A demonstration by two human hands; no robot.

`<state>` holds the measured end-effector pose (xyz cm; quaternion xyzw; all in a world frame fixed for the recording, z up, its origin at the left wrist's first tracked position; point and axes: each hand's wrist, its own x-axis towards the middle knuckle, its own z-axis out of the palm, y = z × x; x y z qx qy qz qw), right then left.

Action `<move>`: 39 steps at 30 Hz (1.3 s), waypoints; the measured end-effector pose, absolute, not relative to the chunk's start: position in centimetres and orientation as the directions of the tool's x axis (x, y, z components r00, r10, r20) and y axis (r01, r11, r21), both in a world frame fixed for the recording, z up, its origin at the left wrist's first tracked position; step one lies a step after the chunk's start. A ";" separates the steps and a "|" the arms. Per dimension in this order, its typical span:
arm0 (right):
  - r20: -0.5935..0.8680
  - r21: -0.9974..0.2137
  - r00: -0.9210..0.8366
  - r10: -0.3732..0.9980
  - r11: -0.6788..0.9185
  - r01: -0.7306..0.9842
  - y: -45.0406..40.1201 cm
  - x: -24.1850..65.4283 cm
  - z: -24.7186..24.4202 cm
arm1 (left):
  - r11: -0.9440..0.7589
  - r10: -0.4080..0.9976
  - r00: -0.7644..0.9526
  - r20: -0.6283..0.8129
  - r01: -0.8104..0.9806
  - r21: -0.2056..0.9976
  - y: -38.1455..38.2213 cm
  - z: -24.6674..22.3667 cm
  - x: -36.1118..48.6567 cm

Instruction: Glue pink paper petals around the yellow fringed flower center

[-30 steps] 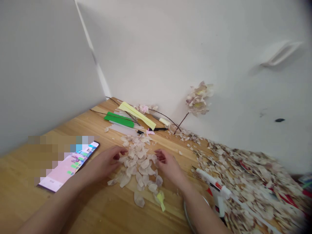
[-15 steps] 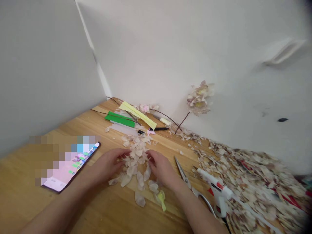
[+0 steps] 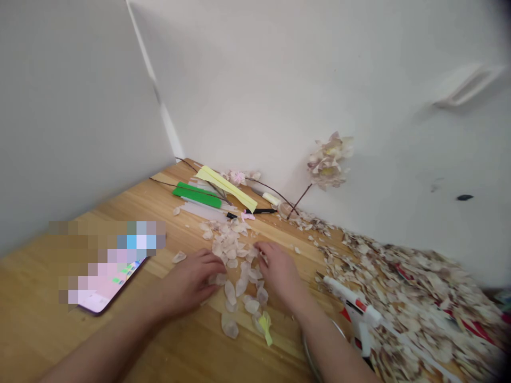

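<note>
A loose pile of pale, papery petals (image 3: 230, 246) lies on the wooden table in front of me. At its left edge my left hand (image 3: 195, 277) rests low over a few petals, palm down, with the thumb apart from the fingers. On the right side my right hand (image 3: 281, 268) is loosely curved, its fingertips touching petals at the pile's edge. A small yellow crepe paper piece (image 3: 265, 327), gathered at one end, lies below the pile among larger petals. Scissors (image 3: 311, 348) are partly covered by my right forearm.
A hot glue gun (image 3: 353, 300) lies right of my forearm, beside a broad heap of petals (image 3: 403, 287). The phone (image 3: 107, 290) is at left. Green paper (image 3: 197, 195), a yellow strip (image 3: 227, 189) and a black pen (image 3: 259, 211) lie behind. A petal flower (image 3: 329, 159) leans on the wall.
Both hands have shifted: the left slightly down toward me, the right outward and to the right. Petals at the left have been swept inward, and the right forearm now covers much of the scissors.
</note>
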<state>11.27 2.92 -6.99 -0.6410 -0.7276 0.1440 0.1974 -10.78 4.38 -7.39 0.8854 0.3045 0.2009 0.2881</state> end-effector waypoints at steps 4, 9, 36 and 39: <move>0.090 -0.361 -0.236 0.968 0.252 0.898 2.4 9.6 -6.3 | -0.684 0.630 0.759 0.166 0.441 0.582 4.4 -7.6 -10.6; 0.037 -0.275 -0.329 0.944 0.326 0.905 3.0 7.8 -7.2 | -0.680 0.679 0.712 0.177 0.521 0.516 5.0 -8.2 -10.8; -0.074 -0.518 -0.197 0.978 0.131 0.845 3.8 7.9 -7.9 | -0.649 0.756 0.556 0.346 0.569 0.505 5.5 -9.4 -11.4; -0.100 -0.629 -0.125 0.987 0.035 0.776 3.5 7.8 -7.5 | -0.555 0.822 0.455 0.342 0.507 0.659 4.9 -9.0 -10.8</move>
